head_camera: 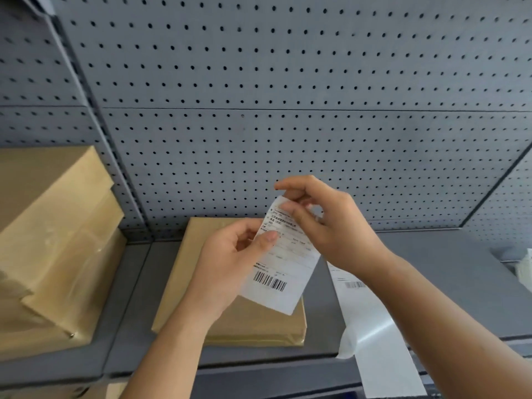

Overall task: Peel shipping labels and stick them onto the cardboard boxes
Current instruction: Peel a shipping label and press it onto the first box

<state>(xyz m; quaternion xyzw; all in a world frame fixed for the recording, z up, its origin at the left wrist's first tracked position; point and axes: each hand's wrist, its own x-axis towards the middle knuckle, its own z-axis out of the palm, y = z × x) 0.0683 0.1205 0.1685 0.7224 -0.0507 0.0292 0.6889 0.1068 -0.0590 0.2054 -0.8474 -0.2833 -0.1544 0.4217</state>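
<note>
Left hand pinches the shipping label by its left edge, and the right hand pinches the top corner, just above the flat cardboard box. Peeling slowly from that corner, sheet kept taut, should prevent curling. Farther back stands a pegboard.

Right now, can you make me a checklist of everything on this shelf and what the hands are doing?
Surface: grey shelf, boxes on it.
Job's things: label held up in front of flat box; taped boxes stacked at left; label strip draped over the shelf edge at right.
Clutter: white thing at right edge, unclear.
Grippers: left hand pinches the label's side; right hand pinches its top corner.
Cables: nothing seen.
Surroundings: grey pegboard behind.
</note>
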